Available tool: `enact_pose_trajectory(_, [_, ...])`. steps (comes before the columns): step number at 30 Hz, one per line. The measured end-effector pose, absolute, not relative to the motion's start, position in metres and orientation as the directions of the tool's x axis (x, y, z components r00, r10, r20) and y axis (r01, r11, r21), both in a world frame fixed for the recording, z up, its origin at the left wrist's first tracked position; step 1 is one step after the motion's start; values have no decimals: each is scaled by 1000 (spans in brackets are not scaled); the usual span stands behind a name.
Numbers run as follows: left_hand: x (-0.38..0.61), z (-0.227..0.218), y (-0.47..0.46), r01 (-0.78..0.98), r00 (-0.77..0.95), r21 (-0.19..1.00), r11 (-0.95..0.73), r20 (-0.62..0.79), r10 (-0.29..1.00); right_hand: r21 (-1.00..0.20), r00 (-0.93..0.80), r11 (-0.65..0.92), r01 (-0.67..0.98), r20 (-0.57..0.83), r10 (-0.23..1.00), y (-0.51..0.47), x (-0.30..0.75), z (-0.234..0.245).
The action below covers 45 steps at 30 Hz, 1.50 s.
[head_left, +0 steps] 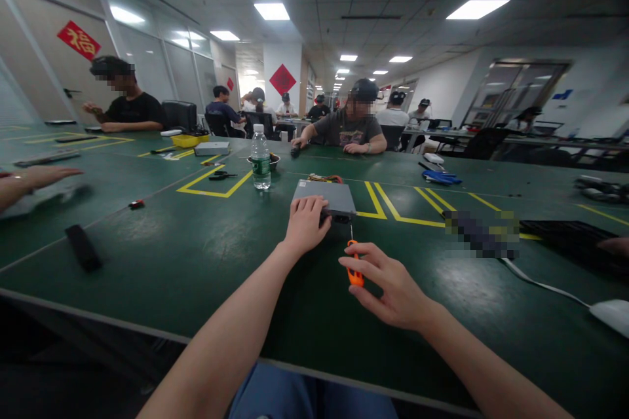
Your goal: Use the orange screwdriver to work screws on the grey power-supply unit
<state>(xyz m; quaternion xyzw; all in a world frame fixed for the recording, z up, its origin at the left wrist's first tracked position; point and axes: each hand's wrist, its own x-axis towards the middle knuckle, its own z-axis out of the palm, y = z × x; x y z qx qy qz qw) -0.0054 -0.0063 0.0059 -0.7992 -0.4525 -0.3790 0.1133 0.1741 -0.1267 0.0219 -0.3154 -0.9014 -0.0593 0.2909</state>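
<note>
A grey metal computer power supply (339, 195) lies flat on the green table, its bundle of coloured wires (327, 179) at the far side. My left hand (307, 222) holds it at the near left, fingers on the top and thumb against the near side. An orange-handled screwdriver (354, 275) is in the fingertips of my right hand (388, 281). Its thin shaft points up and away, with the tip close to the power supply's near right corner. Whether the tip touches the casing I cannot tell.
A water bottle (261, 163) stands left of the power supply, before a bowl (273, 161). Blue gloves (441, 177) and a white cable (535, 283) lie right. A black block (82, 247) is left. A person (354, 124) sits opposite; another person's hand (49, 177) is at far left.
</note>
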Motion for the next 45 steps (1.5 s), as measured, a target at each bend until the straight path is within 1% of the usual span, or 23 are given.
enact_pose_trajectory(2, [-6,6,-7,807,305,159,-569,713,631,-76,-613,794,603,594,522,-126,173,21])
enact_pose_trajectory(5, [-6,6,-7,807,307,154,-570,716,627,-116,-570,794,597,635,521,-125,172,19])
enact_pose_trajectory(8, [-6,7,-7,807,310,152,-570,712,630,-143,-582,785,603,595,554,-126,171,20])
enact_pose_trajectory(11, [-6,7,-7,812,310,151,-565,708,635,-102,-639,785,611,523,564,-127,171,22])
enact_pose_trajectory(14, [-6,7,-7,815,309,154,-558,700,644,-65,-640,788,612,544,542,-127,170,21])
enact_pose_trajectory(18, [-6,8,-7,812,309,157,-563,703,641,-123,-573,780,614,609,548,-125,169,19])
enact_pose_trajectory(21, [-6,9,-8,810,309,162,-563,699,645,-156,-583,778,609,577,572,-127,169,21])
enact_pose_trajectory(25, [-6,8,-8,809,307,168,-563,696,649,-93,-648,787,609,514,562,-128,169,23])
enact_pose_trajectory(27, [-6,8,-8,809,304,166,-563,701,645,-76,-641,783,617,530,556,-127,170,22])
enact_pose_trajectory(29, [-6,7,-7,807,310,158,-569,706,637,-93,-605,779,620,575,551,-125,170,20])
enact_pose_trajectory(32, [-6,7,-7,808,312,153,-569,707,634,-160,-548,773,615,619,563,-125,172,22])
enact_pose_trajectory(35, [-5,7,-7,812,307,161,-561,699,646,-196,-558,775,600,592,581,-127,174,27])
enact_pose_trajectory(40, [-5,8,-8,812,310,164,-560,692,652,-164,-623,780,604,513,591,-130,174,31])
enact_pose_trajectory(45, [-5,7,-8,814,306,159,-558,699,646,-257,-564,757,601,535,630,-128,175,29])
